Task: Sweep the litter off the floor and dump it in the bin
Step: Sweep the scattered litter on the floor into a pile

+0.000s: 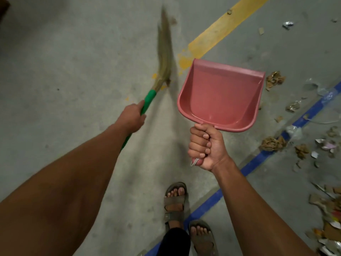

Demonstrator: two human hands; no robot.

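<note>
Left hand (132, 117) grips green-handled grass broom (149, 99), bristles blurred; right hand (205, 145) fisted on empty pink plastic dustpan (220, 95) w/ handle, held above grey concrete floor (64, 61). Yellow (227, 24) & blue (258, 157) painted stripes cross it. Crumpled paper & foil litter (273, 143) lies scattered at right, on & beyond blue stripe.

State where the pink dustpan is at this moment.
In the head view the pink dustpan is centre-right, held off the floor by the right hand, between the yellow floor line and the blue floor line.
</note>
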